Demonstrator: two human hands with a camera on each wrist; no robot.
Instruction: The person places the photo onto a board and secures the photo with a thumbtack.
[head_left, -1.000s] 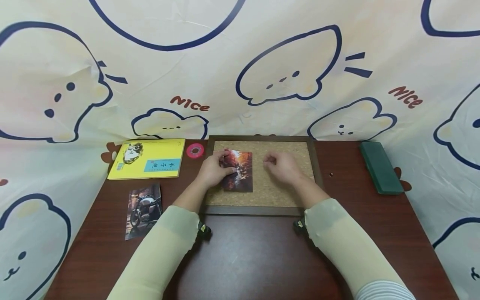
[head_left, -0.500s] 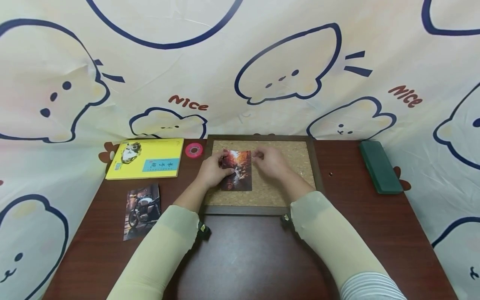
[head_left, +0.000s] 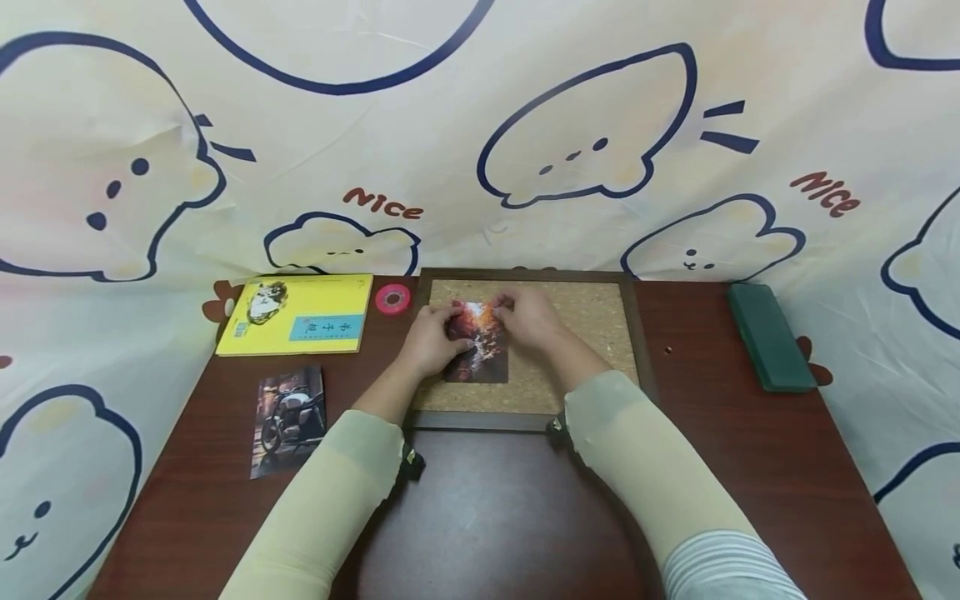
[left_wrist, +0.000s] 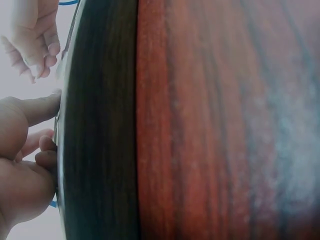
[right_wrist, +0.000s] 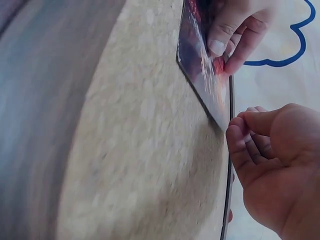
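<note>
A photo print with orange and dark tones lies over the left part of a wood-framed corkboard. My left hand holds it by its left side, thumb on its face and fingertips by the top left corner. In the right wrist view, that left hand appears beyond the print. My right hand has thumb and forefinger pinched together at the print's upper right corner. Seen from the right wrist, the right hand's fingertips meet right beside that corner and hide what lies between them.
A second photo of a motorcycle lies at left on the dark wooden table. Behind it sit a yellow book and a pink tape roll. A tiny brass-coloured thing and a green case lie at right.
My right hand has moved left across the corkboard to the print's upper right corner, its fingertips still pinched. The left hand and the print have stayed in place.
</note>
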